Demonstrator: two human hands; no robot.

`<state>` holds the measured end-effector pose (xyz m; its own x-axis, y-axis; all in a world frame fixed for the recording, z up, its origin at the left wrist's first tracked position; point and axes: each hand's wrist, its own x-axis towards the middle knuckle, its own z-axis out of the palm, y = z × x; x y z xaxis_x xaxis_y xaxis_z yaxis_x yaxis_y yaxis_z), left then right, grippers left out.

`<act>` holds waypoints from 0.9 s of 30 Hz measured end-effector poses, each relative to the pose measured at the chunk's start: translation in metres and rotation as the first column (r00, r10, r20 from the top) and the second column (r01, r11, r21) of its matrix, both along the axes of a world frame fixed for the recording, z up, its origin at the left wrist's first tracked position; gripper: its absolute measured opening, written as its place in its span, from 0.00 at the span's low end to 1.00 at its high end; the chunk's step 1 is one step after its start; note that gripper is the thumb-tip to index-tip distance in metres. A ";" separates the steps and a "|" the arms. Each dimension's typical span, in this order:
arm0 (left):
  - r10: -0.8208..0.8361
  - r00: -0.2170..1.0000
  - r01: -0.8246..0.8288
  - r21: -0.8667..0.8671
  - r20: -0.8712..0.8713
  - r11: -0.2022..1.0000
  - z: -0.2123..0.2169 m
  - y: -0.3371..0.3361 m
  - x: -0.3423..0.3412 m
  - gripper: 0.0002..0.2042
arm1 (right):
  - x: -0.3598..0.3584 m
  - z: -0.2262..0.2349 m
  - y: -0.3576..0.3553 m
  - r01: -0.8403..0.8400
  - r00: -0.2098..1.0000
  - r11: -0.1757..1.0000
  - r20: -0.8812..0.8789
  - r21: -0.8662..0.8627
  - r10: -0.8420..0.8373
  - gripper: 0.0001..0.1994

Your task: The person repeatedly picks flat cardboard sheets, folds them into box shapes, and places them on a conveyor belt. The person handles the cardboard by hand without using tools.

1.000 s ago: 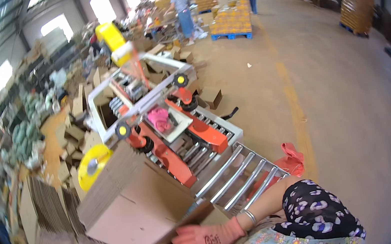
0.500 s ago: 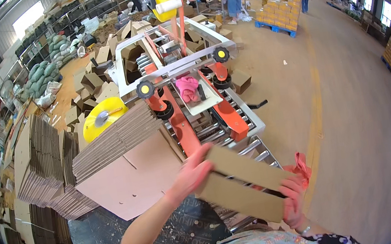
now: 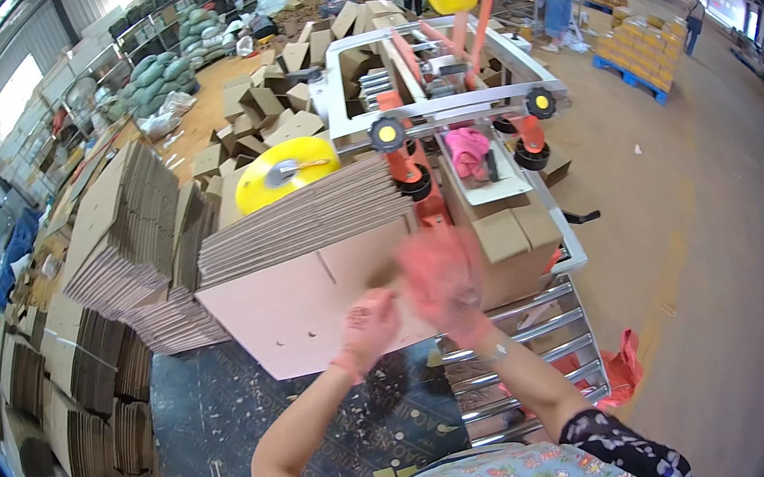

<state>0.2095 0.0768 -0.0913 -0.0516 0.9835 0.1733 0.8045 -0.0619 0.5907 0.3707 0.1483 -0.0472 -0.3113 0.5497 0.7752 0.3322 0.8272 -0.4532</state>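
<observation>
1. My left hand (image 3: 371, 327), six o'clock, curls its fingers at the flat corrugated stack (image 3: 278, 305); gripping, I can't tell.
2. My right hand (image 3: 443, 284), five o'clock, blurs; finger state unclear.
3. Brown box (image 3: 517, 268), held earlier, now sits beyond bare steel rollers (image 3: 553, 323), half-past-three.

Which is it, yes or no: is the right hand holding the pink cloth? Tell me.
No: the pink cloth lies in the white tray, apart from the right hand.

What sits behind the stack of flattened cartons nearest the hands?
A yellow roll shows just beyond the carton stack. The stack covers part of the roll's lower edge, and anything lower behind it cannot be seen.
</observation>
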 end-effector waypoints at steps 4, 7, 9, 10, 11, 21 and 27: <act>0.484 0.771 -0.265 0.483 -0.414 0.835 0.039 -0.043 -0.086 0.18 | -0.111 0.008 0.023 -0.052 0.945 0.968 0.325 0.245 -0.032 0.29; 0.483 0.666 -0.276 0.414 -0.569 0.868 0.065 -0.097 -0.152 0.24 | -0.109 0.009 -0.012 -0.416 0.874 0.895 0.343 0.161 0.345 0.20; 0.214 0.840 -0.191 0.097 -0.499 0.977 0.093 -0.123 -0.147 0.23 | -0.093 -0.003 -0.048 -0.487 0.870 0.853 0.191 0.185 0.455 0.13; 0.204 0.838 -0.223 0.023 -0.507 0.975 0.102 -0.126 -0.147 0.23 | -0.078 0.003 -0.065 -0.532 0.844 0.833 0.178 0.153 0.507 0.11; 0.190 0.828 -0.259 -0.060 -0.527 0.964 0.107 -0.125 -0.150 0.23 | -0.066 0.011 -0.083 -0.579 0.814 0.807 0.147 0.118 0.562 0.09; -0.134 0.636 0.223 0.015 -0.760 0.975 0.048 -0.183 0.000 0.15 | 0.082 0.070 -0.132 -0.653 -0.047 -0.152 -0.160 -0.742 0.986 0.13; -0.338 0.921 0.385 -0.585 0.193 0.714 0.209 -0.213 0.010 0.17 | 0.049 -0.020 -0.171 -0.736 0.347 0.530 0.436 -0.421 0.830 0.13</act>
